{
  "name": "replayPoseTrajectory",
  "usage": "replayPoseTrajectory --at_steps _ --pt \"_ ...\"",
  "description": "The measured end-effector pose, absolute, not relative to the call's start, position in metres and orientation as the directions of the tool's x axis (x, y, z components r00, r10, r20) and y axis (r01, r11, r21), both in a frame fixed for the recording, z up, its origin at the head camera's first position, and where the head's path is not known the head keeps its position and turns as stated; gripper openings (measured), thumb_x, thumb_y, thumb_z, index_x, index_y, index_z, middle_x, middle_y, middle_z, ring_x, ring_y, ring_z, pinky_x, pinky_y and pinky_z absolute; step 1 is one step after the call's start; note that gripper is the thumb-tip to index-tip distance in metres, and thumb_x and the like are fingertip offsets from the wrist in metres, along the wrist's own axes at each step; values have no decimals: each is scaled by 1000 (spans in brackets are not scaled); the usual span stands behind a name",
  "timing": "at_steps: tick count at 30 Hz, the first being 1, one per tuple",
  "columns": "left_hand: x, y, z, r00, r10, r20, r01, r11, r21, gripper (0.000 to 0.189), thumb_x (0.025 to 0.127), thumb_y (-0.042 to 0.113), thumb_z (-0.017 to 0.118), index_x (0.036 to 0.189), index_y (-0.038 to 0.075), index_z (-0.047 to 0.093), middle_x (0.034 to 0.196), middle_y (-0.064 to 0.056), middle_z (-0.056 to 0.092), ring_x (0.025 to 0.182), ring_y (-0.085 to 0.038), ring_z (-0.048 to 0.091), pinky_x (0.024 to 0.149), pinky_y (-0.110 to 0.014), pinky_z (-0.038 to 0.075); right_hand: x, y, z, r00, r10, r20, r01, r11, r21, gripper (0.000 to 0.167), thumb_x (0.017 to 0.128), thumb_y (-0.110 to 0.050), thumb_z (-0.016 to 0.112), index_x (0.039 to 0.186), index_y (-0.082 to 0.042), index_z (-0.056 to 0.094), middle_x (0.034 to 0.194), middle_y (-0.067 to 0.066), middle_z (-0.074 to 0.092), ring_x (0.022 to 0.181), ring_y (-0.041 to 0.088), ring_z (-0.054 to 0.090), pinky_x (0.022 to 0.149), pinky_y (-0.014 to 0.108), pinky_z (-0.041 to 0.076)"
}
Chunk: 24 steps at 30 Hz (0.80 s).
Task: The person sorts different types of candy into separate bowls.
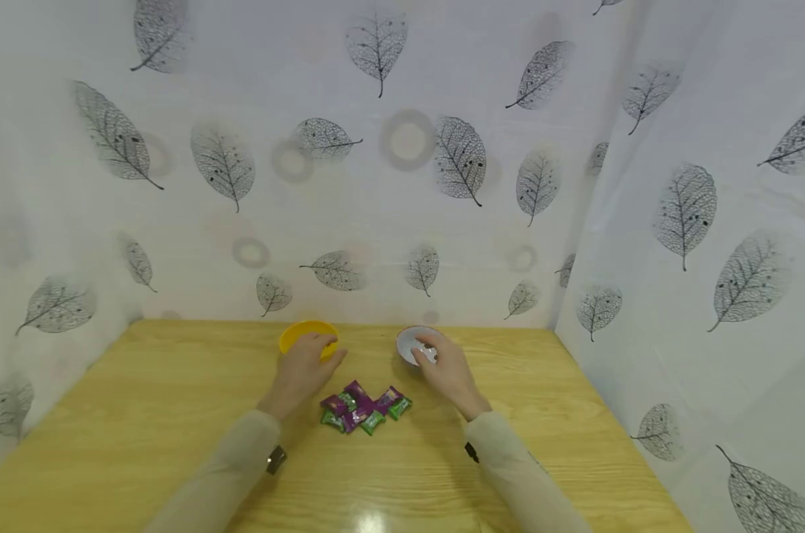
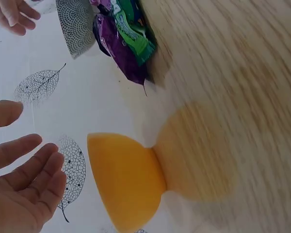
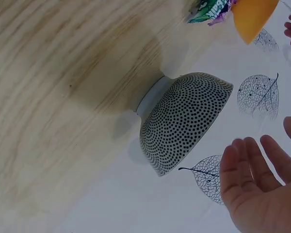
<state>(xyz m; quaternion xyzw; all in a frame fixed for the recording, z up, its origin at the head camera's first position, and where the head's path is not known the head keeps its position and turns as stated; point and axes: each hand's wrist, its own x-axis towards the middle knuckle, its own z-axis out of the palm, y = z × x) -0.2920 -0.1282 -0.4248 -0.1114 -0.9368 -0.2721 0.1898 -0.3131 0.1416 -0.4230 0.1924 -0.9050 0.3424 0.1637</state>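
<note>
My left hand (image 1: 304, 368) hovers by the yellow bowl (image 1: 309, 326), fingers loosely bent and holding nothing. The left wrist view shows a gap between these fingers and the yellow bowl (image 2: 126, 179), which stands upright on the table. On the other side, my right hand (image 1: 447, 370) is over the near right part of a white bowl (image 1: 409, 342). In the right wrist view this bowl (image 3: 184, 114) has dark dots outside, and the relaxed fingers are apart from it. Between the hands, nearer the body, lies a pile of purple and green wrapped candies (image 1: 358, 414).
The wooden table (image 1: 142, 414) carries both bowls near its back edge, side by side with a space between. Behind it hangs a white curtain (image 1: 375, 215) with a leaf print, which also runs along the left and right sides.
</note>
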Motion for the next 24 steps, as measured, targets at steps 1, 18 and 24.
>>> replayPoseTrajectory --at_steps 1,18,24 --pt "-293 -128 -426 -906 101 410 312 815 488 40 94 34 64 119 1 66 117 -18 68 108 -33 62 92 -49 52 -314 143 -424 -877 -222 426 -450 689 -568 33 95 -22 64 124 -6 65 124 10 67 107 27 64 87 41 55" --pt "-305 -122 -432 -955 170 243 297 543 785 19 89 16 72 104 6 73 95 -4 71 85 -16 60 77 -29 52 -332 183 -427 -980 5 201 -168 527 -833 24 91 -12 68 110 3 69 97 18 69 76 41 68 66 46 60" --pt "-307 -122 -433 -948 224 225 311 513 800 17 89 14 72 104 6 73 97 -4 72 86 -16 62 79 -31 55 -340 198 -427 -988 -6 157 -139 500 -855 34 91 -10 66 120 6 62 105 23 64 89 40 68 73 46 60"
